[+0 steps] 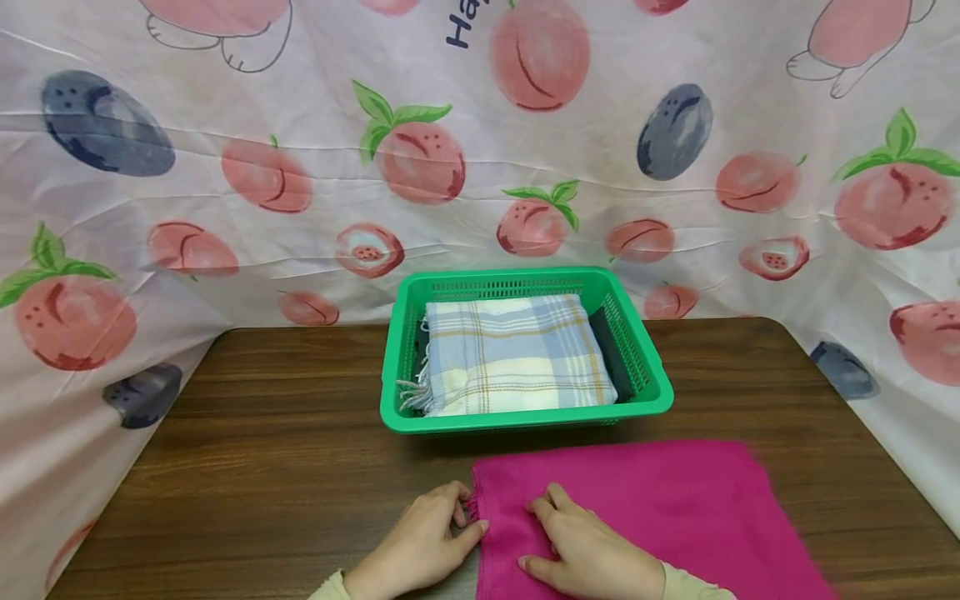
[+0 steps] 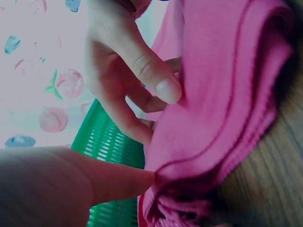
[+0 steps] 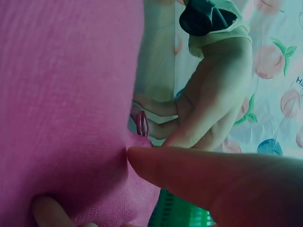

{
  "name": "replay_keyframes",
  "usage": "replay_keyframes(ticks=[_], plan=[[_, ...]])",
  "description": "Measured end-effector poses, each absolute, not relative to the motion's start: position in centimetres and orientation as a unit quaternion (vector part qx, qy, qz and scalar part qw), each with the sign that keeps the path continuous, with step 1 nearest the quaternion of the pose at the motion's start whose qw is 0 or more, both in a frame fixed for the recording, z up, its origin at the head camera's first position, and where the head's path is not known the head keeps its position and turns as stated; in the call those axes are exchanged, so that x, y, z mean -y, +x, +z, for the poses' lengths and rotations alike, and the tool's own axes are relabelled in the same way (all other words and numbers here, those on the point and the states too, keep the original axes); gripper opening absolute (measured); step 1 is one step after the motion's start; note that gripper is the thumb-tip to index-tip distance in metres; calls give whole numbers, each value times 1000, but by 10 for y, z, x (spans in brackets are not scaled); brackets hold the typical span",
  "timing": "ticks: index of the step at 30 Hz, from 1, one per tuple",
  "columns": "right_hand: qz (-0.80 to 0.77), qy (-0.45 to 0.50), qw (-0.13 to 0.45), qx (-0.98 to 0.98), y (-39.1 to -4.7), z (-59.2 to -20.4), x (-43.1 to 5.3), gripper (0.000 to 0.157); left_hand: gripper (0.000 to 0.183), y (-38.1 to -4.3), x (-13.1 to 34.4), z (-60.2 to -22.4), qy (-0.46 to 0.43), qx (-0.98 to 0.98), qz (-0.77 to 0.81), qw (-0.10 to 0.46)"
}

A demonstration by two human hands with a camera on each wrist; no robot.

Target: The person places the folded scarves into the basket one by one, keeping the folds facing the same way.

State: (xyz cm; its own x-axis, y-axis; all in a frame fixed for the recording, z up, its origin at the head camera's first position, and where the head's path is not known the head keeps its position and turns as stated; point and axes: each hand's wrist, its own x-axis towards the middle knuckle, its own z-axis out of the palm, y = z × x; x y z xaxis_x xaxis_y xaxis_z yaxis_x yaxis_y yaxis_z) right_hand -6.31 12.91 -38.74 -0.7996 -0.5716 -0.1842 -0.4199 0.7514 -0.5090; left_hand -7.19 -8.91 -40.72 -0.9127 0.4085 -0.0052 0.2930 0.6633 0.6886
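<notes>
While the left hand [image 1: 417, 540] pinches the left edge of the pink cloth [image 1: 660, 517] between thumb and bent fingers, beside its short fringe [image 2: 182, 205], the right hand [image 1: 600, 552] rests on top of the same cloth, thumb and forefinger spread well apart, their tips pressing lightly into the fabric. The cloth lies folded in layers on the near right part of the worktop [image 1: 285, 450], its stacked edges showing in the left wrist view; its lower end runs out of the head view. Pale sleeves [image 1: 690, 585] reach to both wrists, and a dark device [image 3: 201, 19] sits at the left one. Just beyond the cloth's far edge stands a green basket [image 1: 525, 422] with slotted sides. In it lies a folded plaid blanket [image 1: 517, 358] in white, blue and tan, its tassels at the left, over something dark [image 1: 613, 354] that shows on either side. Behind the worktop and along its sides hangs a pale curtain [image 1: 300, 100] printed with peaches and blue fruit.
</notes>
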Motion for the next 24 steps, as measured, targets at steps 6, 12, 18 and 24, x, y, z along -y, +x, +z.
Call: replay_keyframes(ticks=[6,12,18,24], plan=[[-236,-287,177,-911,-69,-387,-110,56,42,-73,101,-402,153,-913,357,122],[-244,-314,177,-900,-70,-389,-90,60,52,-72,116,-398,115,-923,345,127],[-245,-326,177,-896,-71,-392,-69,63,56,-71,130,-399,64,-941,315,106],[-256,-339,180,-887,-73,-393,-55,64,71,-70,139,-401,51,-947,300,99]])
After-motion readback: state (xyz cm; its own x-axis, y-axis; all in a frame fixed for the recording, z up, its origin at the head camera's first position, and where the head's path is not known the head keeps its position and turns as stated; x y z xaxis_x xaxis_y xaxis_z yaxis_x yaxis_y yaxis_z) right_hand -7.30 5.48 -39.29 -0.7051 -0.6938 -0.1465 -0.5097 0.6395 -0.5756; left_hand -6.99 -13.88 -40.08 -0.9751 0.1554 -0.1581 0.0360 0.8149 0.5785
